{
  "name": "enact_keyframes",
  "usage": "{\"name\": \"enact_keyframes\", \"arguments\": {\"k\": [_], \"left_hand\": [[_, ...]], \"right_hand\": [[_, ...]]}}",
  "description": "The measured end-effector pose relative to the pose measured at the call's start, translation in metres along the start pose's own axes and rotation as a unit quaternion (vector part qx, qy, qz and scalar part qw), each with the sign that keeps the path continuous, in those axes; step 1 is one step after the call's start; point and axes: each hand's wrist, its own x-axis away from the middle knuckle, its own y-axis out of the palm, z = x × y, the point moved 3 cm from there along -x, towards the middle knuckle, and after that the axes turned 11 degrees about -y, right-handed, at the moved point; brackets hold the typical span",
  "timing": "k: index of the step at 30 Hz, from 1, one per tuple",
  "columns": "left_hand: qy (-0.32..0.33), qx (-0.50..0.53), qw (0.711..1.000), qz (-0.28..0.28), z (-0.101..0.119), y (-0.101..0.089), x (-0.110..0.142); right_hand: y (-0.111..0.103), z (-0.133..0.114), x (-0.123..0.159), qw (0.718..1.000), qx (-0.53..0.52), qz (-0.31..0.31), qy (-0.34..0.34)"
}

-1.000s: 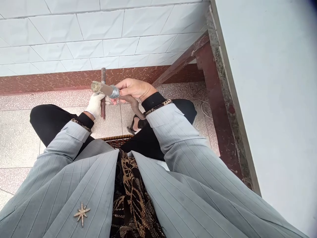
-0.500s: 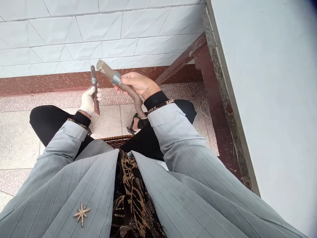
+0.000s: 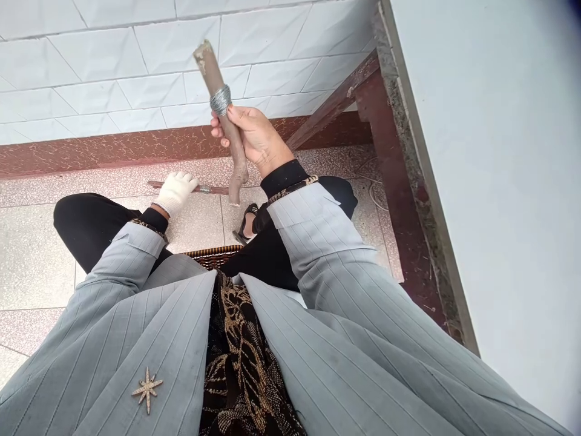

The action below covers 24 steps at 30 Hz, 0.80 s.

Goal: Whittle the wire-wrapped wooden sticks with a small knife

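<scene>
My bare right hand (image 3: 254, 136) is wrapped round a thick brownish stick (image 3: 222, 115) with a coil of grey wire (image 3: 220, 100) near its upper end. The stick stands nearly upright in front of the white tiled wall. My left hand (image 3: 176, 192), in a white glove, holds a thinner dark stick (image 3: 200, 188) that lies level just above the floor. That thin stick also carries a small wire band near its middle. My gloved fingers are closed over its left part.
I sit with black-trousered legs (image 3: 91, 224) apart on a speckled tiled floor (image 3: 36, 254). A woven basket rim (image 3: 213, 257) shows between my knees. A sandalled foot (image 3: 247, 221) is ahead. A dark red wooden frame (image 3: 385, 169) and a white wall (image 3: 490, 181) stand on the right.
My right hand lifted the thick stick from a slant to nearly upright. My left hand dropped and turned the thin stick from upright to level near the floor.
</scene>
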Motion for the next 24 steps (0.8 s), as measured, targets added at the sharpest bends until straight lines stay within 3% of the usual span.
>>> {"name": "enact_keyframes", "arguments": {"k": [4, 11, 13, 15, 18, 21, 24], "left_hand": [[0.032, 0.021, 0.999, 0.017, -0.013, -0.007, 0.001], [-0.089, -0.047, 0.993, -0.057, -0.038, 0.005, -0.010], [-0.096, 0.010, 0.995, -0.034, -0.036, -0.003, -0.010], [-0.076, 0.135, 0.987, 0.031, -0.029, -0.021, -0.009], [0.009, 0.388, 0.915, 0.105, -0.007, -0.059, -0.008], [0.065, 0.548, 0.834, 0.023, 0.020, -0.085, -0.013], [0.052, 0.625, 0.778, -0.026, 0.036, -0.098, -0.017]], "right_hand": [[-0.012, -0.013, -0.005, 0.997, -0.023, 0.059, -0.037], [-0.011, -0.020, -0.002, 0.999, 0.001, 0.011, -0.033], [-0.006, -0.013, 0.001, 0.999, 0.005, -0.023, -0.024], [0.001, -0.007, 0.004, 0.998, -0.001, -0.056, -0.011], [0.012, 0.001, 0.008, 0.996, -0.008, -0.089, 0.015], [0.021, 0.003, 0.007, 0.993, -0.023, -0.119, 0.004], [0.018, -0.001, 0.000, 0.993, -0.026, -0.111, -0.012]]}}
